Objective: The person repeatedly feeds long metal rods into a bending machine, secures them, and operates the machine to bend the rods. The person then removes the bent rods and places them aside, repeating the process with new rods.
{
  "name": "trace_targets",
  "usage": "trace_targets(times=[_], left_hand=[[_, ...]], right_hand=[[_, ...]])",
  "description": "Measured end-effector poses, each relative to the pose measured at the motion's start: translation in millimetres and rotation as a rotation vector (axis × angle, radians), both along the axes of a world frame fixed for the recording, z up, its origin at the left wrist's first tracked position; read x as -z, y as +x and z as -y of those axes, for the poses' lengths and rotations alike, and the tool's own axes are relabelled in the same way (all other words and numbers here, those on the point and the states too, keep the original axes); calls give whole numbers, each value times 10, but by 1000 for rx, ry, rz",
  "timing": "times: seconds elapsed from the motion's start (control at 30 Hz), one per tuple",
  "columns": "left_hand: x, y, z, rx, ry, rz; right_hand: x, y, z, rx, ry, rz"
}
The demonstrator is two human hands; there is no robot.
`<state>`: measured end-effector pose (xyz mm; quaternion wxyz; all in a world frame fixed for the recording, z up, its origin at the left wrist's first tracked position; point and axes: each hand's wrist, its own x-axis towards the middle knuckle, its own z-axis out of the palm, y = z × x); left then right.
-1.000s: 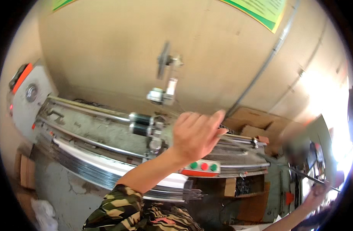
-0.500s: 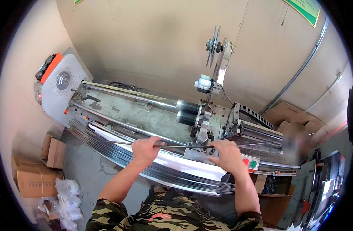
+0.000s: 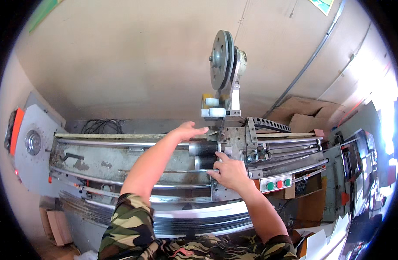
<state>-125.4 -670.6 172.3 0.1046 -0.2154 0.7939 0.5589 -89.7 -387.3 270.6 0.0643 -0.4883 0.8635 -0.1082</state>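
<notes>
My left hand [image 3: 189,131] reaches to the machine's far side, fingers stretched out and nothing seen in them, just below the upright arm that carries the large grey disc reel [image 3: 222,60]. Two dark rollers with silver ends [image 3: 203,149] lie side by side below that hand. At their right end is my right hand [image 3: 230,172], its index finger stretched against the roller end. A thin metal rod [image 3: 177,171] runs level from its thumb, passing beneath my left forearm. The right hand's lower fingers are partly hidden, but the rod's end appears gripped there.
Along the front edge lies a bundle of thin dark rods [image 3: 203,225] beside a white sheet [image 3: 199,209]. A control box with red and green buttons [image 3: 275,184] sits right of my right hand. The grey end plate [image 3: 38,149] stands at left; cardboard [image 3: 294,112] leans behind.
My left hand has let go of the rod and moved up to the far side of the rollers. My right hand and the rod have moved closer to the rollers. The view has shifted.
</notes>
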Motion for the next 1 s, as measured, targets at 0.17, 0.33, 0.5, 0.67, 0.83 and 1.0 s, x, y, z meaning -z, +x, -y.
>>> trace_targets(times=[0.17,0.33,0.5,0.67,0.83,1.0], left_hand=[[13,-380,-141,408,516,147],[237,-297,-124,422,682,88],[580,-360,-100,477,805,79],[593,-96,-355,317,1050,132],[531,-112,-216,203,876,103],[-459,122,-408,560,-131,-279]], right_hand=[[7,42,14,64,115,133],[-101,251,-39,66,120,136],[-84,240,-126,55,63,126],[-15,-22,26,27,113,123],[-70,-247,129,21,205,200],[-155,-565,222,-62,232,196]])
